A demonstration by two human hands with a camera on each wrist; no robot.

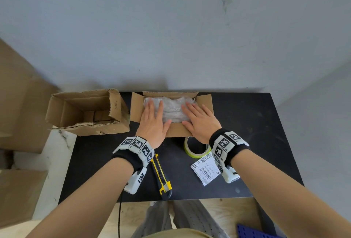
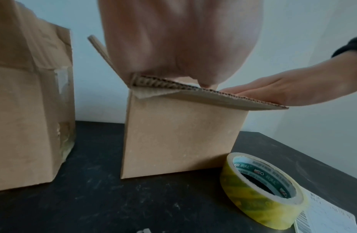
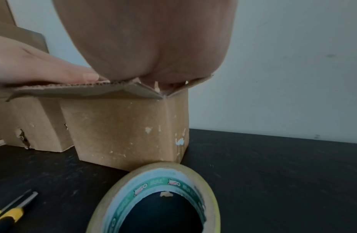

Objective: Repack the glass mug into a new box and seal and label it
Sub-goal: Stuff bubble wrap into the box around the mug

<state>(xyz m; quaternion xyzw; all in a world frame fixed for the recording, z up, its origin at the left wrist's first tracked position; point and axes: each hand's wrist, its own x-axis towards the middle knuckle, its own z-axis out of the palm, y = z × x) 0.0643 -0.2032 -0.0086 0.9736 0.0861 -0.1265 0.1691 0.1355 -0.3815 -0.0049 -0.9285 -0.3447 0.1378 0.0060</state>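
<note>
A small open cardboard box (image 1: pixel 206 103) stands at the back middle of the black table (image 1: pixel 256 133). A bubble-wrapped bundle (image 1: pixel 173 109) fills it; the mug itself is hidden inside the wrap. My left hand (image 1: pixel 153 120) lies flat on the bundle's left half, fingers straight. On the right half my right hand (image 1: pixel 199 120) presses flat as well. Both palms rest over the box's near flap (image 2: pixel 223 100), seen from below in the wrist views. The box's front wall (image 3: pixel 121 130) fills the right wrist view.
An older, torn open box (image 1: pixel 87 112) stands left of the new one. A roll of yellowish tape (image 1: pixel 195 148), a shipping label (image 1: pixel 206 169) and a yellow utility knife (image 1: pixel 161 177) lie on the table near me. Larger cardboard pieces (image 1: pixel 17 104) lean at far left.
</note>
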